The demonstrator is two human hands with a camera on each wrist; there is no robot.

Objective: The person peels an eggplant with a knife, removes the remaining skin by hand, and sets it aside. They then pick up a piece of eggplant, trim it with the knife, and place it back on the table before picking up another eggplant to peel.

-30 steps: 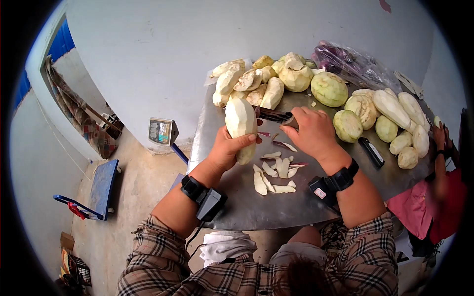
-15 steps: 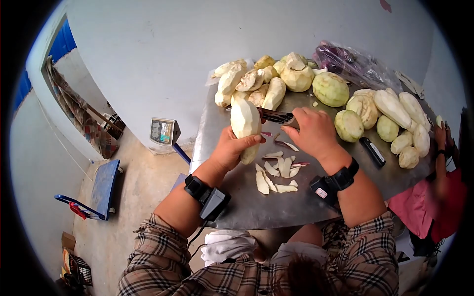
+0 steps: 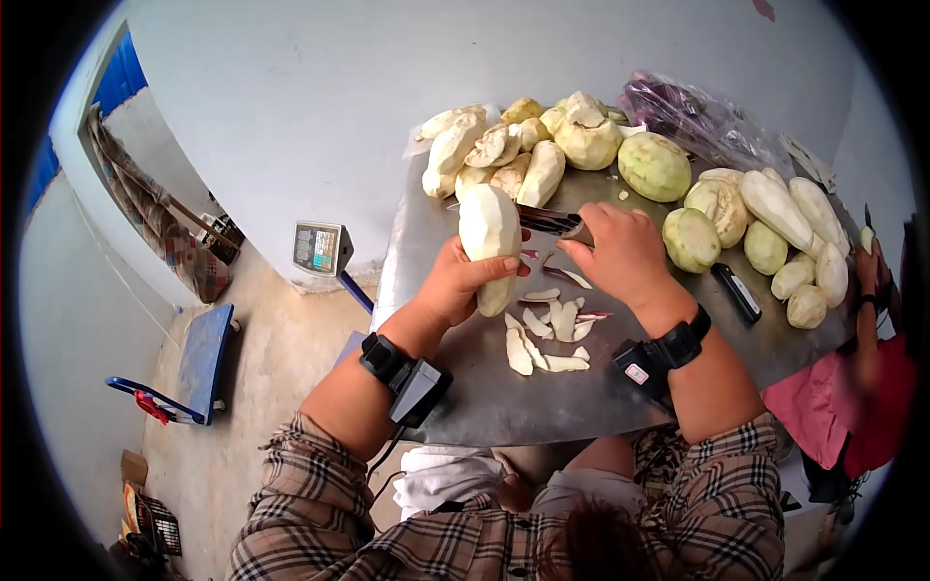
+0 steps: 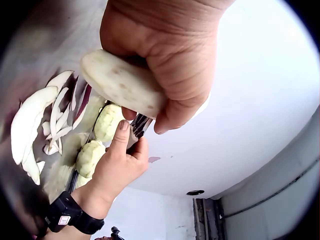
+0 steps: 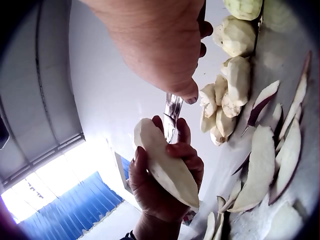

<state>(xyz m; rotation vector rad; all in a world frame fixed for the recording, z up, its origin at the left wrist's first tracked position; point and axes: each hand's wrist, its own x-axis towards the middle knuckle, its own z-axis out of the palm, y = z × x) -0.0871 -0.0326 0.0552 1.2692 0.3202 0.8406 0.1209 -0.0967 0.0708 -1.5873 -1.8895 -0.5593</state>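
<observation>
In the head view a long, pale peeled vegetable stands nearly upright in my left hand, thumb across its front and fingers behind. My right hand grips a metal-bladed peeler just to the right of it, the blade pointing left at the vegetable's far side. The right wrist view shows the blade by the left fingertips behind the vegetable; whether it touches the surface I cannot tell. White and purple peel strips lie on the metal table below the hands.
Peeled vegetables are heaped at the table's far left, rounder ones beside them and more at the right. A plastic bag of purple ones lies behind. A black object rests near the right pile. Another person's hand shows at far right.
The view has shifted slightly. The left hand and vegetable have moved a little to the right, and the peeler remains beside them. At far right, the other person's hand now shows a raised blade.
</observation>
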